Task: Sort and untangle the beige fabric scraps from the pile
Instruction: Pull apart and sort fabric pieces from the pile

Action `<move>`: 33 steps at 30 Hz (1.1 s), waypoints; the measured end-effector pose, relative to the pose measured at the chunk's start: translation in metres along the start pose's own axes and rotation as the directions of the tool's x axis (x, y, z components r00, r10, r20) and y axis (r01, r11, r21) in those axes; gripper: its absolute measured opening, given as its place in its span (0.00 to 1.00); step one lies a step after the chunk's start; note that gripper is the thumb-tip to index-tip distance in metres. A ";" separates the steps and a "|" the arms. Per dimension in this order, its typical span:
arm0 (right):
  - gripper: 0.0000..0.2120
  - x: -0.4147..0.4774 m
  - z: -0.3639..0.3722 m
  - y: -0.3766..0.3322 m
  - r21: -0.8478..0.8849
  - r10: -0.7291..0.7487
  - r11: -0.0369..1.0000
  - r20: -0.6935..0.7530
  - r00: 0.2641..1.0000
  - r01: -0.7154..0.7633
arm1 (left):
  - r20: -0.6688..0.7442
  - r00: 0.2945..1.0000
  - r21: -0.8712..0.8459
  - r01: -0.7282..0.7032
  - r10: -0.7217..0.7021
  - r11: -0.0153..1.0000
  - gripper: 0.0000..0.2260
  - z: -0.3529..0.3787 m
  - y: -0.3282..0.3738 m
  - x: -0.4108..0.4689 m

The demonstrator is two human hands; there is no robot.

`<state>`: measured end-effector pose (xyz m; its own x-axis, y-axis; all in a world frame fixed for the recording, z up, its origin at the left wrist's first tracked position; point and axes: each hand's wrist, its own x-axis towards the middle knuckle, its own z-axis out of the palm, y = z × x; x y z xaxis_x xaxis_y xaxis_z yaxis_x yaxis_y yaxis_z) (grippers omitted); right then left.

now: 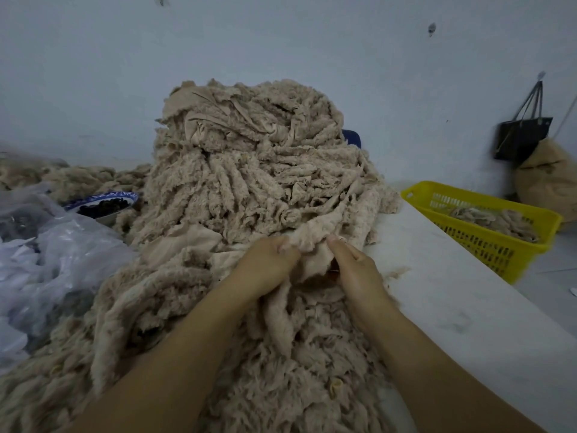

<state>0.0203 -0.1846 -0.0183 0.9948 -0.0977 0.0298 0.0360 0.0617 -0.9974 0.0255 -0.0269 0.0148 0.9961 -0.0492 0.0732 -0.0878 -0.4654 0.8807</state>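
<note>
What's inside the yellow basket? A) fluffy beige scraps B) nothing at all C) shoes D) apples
A: a few beige scraps lie in the bottom of the yellow basket on the right.

left hand (265,267) beside right hand (359,271) (curled)

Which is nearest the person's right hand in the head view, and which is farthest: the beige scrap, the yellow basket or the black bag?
1. Pinched by the right hand itself: beige scrap.
2. Off to the right: yellow basket.
3. Far right, hanging on the wall: black bag.
</note>
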 end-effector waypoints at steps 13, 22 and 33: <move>0.19 0.006 -0.002 0.005 0.012 -0.002 1.000 0.018 1.000 0.002 | 0.402 0.894 -0.720 0.441 -0.196 0.536 0.18 0.001 -0.001 0.001; 0.16 0.020 -0.019 0.009 -0.061 -0.043 0.998 -0.180 0.983 0.033 | 0.371 0.916 -0.834 0.259 0.149 0.486 0.05 -0.005 0.001 -0.007; 0.27 -0.004 0.000 0.001 0.222 0.061 0.963 0.374 0.926 -0.153 | 0.530 0.846 -0.510 0.264 0.057 0.819 0.19 -0.001 0.004 -0.018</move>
<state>0.0163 -0.1845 -0.0197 0.9587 0.2843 -0.0092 -0.0966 0.2948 -0.9507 0.0074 -0.0272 0.0169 0.8330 -0.5364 -0.1357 0.1957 0.0561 0.9791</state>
